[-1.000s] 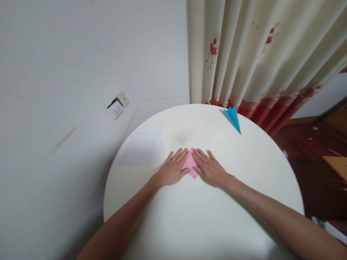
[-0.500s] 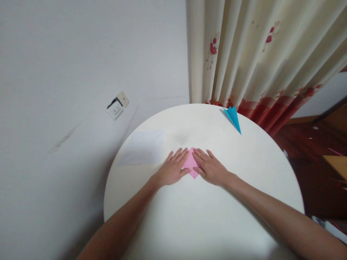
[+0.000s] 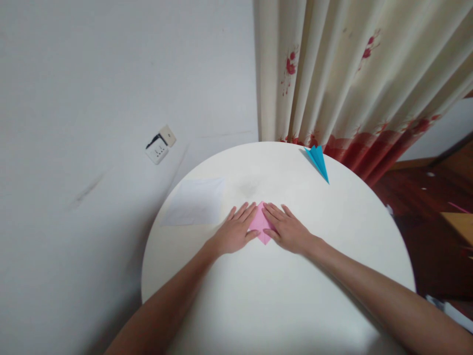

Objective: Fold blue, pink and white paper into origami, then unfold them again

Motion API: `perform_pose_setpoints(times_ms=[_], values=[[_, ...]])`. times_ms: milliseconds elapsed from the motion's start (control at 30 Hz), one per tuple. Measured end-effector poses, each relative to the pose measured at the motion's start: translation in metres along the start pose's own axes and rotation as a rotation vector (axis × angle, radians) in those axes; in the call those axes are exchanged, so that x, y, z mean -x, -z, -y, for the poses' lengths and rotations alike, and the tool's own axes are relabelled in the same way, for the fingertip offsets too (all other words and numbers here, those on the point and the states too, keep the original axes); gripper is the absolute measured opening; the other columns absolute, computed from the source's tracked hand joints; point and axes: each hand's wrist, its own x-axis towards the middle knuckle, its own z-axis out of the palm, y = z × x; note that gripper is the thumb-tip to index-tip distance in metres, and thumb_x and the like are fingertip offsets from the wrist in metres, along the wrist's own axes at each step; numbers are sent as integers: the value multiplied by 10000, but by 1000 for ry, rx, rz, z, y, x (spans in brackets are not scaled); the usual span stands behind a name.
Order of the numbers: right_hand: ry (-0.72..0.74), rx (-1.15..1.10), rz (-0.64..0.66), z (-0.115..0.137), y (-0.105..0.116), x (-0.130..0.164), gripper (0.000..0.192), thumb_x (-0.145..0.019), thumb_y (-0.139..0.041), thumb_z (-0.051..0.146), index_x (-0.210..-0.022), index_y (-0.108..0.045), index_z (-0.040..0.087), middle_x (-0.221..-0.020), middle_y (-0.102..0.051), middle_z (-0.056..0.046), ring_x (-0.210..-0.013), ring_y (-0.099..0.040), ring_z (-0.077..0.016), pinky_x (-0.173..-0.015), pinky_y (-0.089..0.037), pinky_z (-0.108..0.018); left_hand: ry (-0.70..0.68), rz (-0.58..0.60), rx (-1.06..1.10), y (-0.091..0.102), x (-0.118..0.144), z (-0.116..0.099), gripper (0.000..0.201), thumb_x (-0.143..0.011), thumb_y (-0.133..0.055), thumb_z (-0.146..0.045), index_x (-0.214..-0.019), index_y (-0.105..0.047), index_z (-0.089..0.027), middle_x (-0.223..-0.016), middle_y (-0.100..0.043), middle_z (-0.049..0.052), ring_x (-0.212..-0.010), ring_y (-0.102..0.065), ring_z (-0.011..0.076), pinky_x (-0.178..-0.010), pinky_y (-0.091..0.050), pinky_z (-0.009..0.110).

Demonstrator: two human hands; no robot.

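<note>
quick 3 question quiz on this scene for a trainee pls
1. True or false: both hands lie flat on the pink paper.
2. Which thing lies near the table's far edge by the curtain? A) white sheet B) blue plane C) scissors
3. On which side of the left hand does the white sheet lie?

Key
1. True: the left hand and right hand press it from either side, palms down, on the table.
2. B: the blue plane.
3. To its left, a little farther away.
</note>
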Motion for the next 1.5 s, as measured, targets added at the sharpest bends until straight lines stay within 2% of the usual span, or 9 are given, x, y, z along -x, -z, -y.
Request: perform_pose_setpoints(times_ms=[333, 633, 833, 1000, 1067, 1167, 1300, 1400, 1500], values=[[-14, -42, 54, -2, 4, -1, 694, -1012, -406, 500, -1572, -239, 126, -1627, -209, -126, -1511, -191, -262, -1219, -158, -540, 29, 44, 38, 6, -1, -1, 713, -1003, -386, -533, -1587, -146, -202, -1650, -165, 110, -1530, -112, 295, -1206, -153, 524], [-59, -158, 20, -3, 7, -6, 706, -924, -630, 411, -1532, -358, 176, -1577, -355, -139, -1468, -309, -284, -1199, -172, -569, 45, -41, 89, 7, -3, 0, 689, -938, -552, -545, -1524, -364, -237, -1599, -335, 87, -1493, -258, 309, -1178, -269, 520], [-85, -243, -103, -2, 9, -8, 462, -867, -708, 255, -1321, -627, 231, -1404, -594, -112, -1325, -509, -283, -1177, -210, -559, -2, -182, 123, 1, -8, 7, 375, -938, -618, -391, -1283, -668, -251, -1432, -576, 51, -1381, -461, 260, -1164, -349, 407], [-101, -311, -195, 0, 16, -8, 184, -898, -647, 180, -1031, -750, 254, -1112, -755, -59, -1125, -646, -245, -1146, -252, -534, -13, -247, 238, -2, -12, 15, 254, -965, -574, -301, -1155, -743, -294, -1342, -648, 41, -1319, -528, 255, -1119, -404, 425], [-85, -354, -209, -1, 21, -7, 169, -934, -602, 196, -876, -754, 246, -958, -772, -36, -960, -683, -213, -1084, -343, -471, -23, -253, 345, 3, -12, 15, 245, -966, -567, -287, -1114, -762, -268, -1265, -694, 52, -1271, -567, 256, -1091, -425, 415], [-57, -444, -261, -2, 27, -6, 268, -977, -528, 225, -802, -730, 212, -842, -743, -49, -821, -654, -189, -859, -465, -335, -31, -245, 578, 17, -10, 9, 251, -967, -561, -309, -995, -788, -207, -1037, -762, 66, -1011, -682, 215, -926, -500, 321], [-46, -568, -362, -2, 29, -6, 283, -982, -500, 264, -828, -721, 178, -788, -696, -61, -763, -606, -187, -718, -449, -294, 109, -288, 754, 31, -7, -2, 268, -919, -613, -336, -835, -782, -145, -815, -748, 51, -756, -664, 177, -702, -468, 248], [-174, -717, -370, 0, 28, -7, 230, -934, -571, 304, -844, -736, 171, -767, -705, -48, -697, -595, -175, -659, -437, -282, 229, -297, 825, 34, -7, -4, 246, -870, -654, -342, -874, -785, -134, -788, -755, 39, -716, -647, 177, -637, -435, 234], [-305, -861, -340, 1, 27, -7, 202, -869, -642, 335, -866, -750, 164, -766, -721, -41, -665, -588, -169, -616, -427, -274, 247, -260, 861, 34, -7, -2, 235, -828, -687, -334, -885, -790, -131, -802, -761, 42, -706, -643, 174, -621, -421, 228]])
